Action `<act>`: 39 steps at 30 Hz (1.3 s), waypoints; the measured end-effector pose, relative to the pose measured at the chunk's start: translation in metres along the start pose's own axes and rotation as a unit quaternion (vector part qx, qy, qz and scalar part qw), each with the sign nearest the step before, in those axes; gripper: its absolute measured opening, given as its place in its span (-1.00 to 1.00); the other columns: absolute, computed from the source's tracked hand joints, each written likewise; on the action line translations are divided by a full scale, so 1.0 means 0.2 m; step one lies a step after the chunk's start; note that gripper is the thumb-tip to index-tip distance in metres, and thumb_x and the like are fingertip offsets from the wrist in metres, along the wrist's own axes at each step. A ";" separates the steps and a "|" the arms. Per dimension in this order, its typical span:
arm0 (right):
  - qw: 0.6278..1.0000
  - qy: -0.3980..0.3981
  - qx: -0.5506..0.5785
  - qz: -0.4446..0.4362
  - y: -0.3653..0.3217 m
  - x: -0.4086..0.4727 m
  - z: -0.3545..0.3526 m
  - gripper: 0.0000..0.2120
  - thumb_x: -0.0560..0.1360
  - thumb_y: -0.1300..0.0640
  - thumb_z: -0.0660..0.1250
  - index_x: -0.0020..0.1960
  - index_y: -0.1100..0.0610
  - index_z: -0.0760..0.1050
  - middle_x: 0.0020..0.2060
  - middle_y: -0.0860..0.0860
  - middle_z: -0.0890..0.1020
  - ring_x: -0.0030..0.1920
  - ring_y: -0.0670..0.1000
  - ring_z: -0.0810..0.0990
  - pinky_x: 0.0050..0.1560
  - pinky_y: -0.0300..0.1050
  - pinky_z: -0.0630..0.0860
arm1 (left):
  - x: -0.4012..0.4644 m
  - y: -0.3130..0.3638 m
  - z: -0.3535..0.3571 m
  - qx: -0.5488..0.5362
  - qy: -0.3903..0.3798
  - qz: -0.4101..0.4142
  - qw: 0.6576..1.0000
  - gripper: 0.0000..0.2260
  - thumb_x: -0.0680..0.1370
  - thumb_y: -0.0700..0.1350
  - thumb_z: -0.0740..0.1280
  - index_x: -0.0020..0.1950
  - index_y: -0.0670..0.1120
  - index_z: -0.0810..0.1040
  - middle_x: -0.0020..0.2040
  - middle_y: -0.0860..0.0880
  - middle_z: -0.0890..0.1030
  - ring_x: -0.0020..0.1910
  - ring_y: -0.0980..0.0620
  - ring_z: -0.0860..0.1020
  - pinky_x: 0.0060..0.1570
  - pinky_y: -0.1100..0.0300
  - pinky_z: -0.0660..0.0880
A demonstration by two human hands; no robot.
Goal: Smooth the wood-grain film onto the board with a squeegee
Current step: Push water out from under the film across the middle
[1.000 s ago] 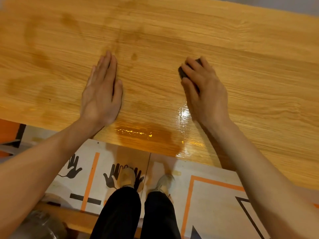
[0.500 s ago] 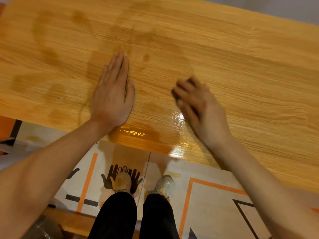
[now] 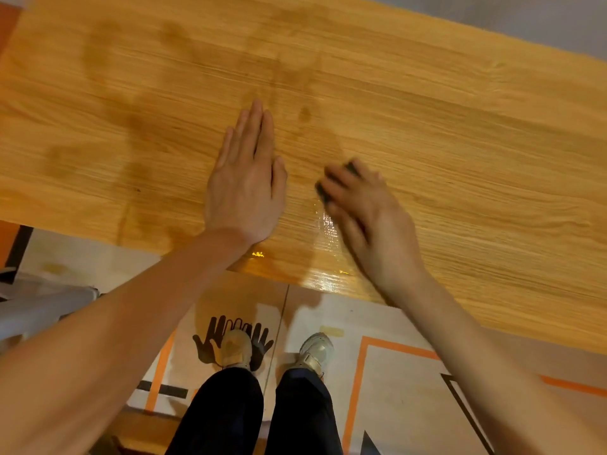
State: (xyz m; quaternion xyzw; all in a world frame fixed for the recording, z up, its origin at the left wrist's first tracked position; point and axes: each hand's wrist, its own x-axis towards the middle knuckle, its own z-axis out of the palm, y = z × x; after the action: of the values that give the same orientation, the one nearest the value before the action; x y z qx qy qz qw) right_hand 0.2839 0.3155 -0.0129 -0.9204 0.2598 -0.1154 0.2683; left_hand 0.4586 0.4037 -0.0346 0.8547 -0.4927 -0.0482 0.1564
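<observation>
A long board covered with light wood-grain film [image 3: 443, 133] fills the upper view. Darker blotches show through the film at left and centre. My left hand [image 3: 248, 182] lies flat on the film, fingers straight and together. Just to its right, my right hand [image 3: 364, 211] is motion-blurred and grips a small dark squeegee [image 3: 323, 192], of which only the edges show past the fingers. A glossy wet streak [image 3: 328, 244] runs from the squeegee to the board's near edge.
The board's near edge [image 3: 272, 274] runs diagonally across the view. Below it is a floor mat with orange lines and black hand prints [image 3: 210, 339]. My legs and shoes [image 3: 315, 353] stand close to the edge. A pale object lies at far left.
My right hand has pulled the squeegee toward me and to the left across the film, ending close to my left hand. My left hand stays flat.
</observation>
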 end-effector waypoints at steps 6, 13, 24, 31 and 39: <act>0.997 0.044 -0.009 0.058 -0.01 0.24 0.06 -0.69 0.63 0.13 0.20 0.34 0.10 0.51 0.40 0.00 0.47 0.51 0.10 0.24 0.47 0.16 0.21 | 0.00 0.00 0.01 0.002 -0.004 0.003 1.000 -0.47 0.71 -0.04 -0.04 0.65 -0.23 0.05 0.67 -0.17 0.05 0.66 -0.06 0.01 0.63 0.05 -0.06; 1.000 -0.012 0.014 0.005 -0.19 -0.19 0.10 -0.67 0.63 0.12 0.22 0.37 0.10 0.49 0.41 -0.01 0.45 0.52 0.06 0.21 0.53 0.07 0.12 | 0.00 -0.01 0.00 -0.008 -0.010 0.007 1.000 -0.47 0.72 -0.03 -0.07 0.65 -0.23 0.00 0.67 -0.17 -0.01 0.66 -0.06 -0.03 0.63 0.03 -0.08; 0.999 0.017 -0.007 0.033 -0.25 -0.13 0.14 -0.67 0.64 0.13 0.23 0.38 0.09 0.47 0.42 -0.02 0.43 0.53 0.05 0.19 0.54 0.03 0.12 | -0.09 -0.12 -0.08 -0.082 -0.025 0.032 0.996 -0.50 0.75 -0.07 0.02 0.65 -0.19 0.02 0.68 -0.09 -0.01 0.66 0.01 -0.07 0.59 0.17 -0.21; 0.986 0.066 0.002 0.151 0.00 -0.20 -0.05 -0.66 0.63 0.11 0.22 0.39 0.07 0.46 0.44 -0.03 0.41 0.53 0.03 0.18 0.55 0.13 0.01 | -0.22 -0.20 -0.08 -0.034 -0.032 0.072 0.996 -0.49 0.74 -0.03 -0.03 0.65 -0.21 0.03 0.67 -0.15 0.01 0.65 -0.05 -0.02 0.62 0.10 -0.12; 0.953 0.185 0.003 0.239 -0.28 -0.17 0.18 -0.70 0.62 0.09 0.24 0.33 0.09 0.53 0.39 -0.02 0.48 0.52 0.07 0.22 0.47 0.18 0.23 | -0.22 -0.20 -0.07 -0.022 -0.026 0.075 0.997 -0.47 0.72 -0.02 -0.07 0.65 -0.23 0.05 0.67 -0.16 0.03 0.65 -0.06 -0.01 0.62 0.09 -0.12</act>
State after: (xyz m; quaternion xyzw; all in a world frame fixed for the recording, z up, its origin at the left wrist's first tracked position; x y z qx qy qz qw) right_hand 0.2921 0.3896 -0.0130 -0.7929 0.5171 -0.2166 0.2386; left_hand 0.4724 0.4632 -0.0361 0.8100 -0.5582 -0.0695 0.1656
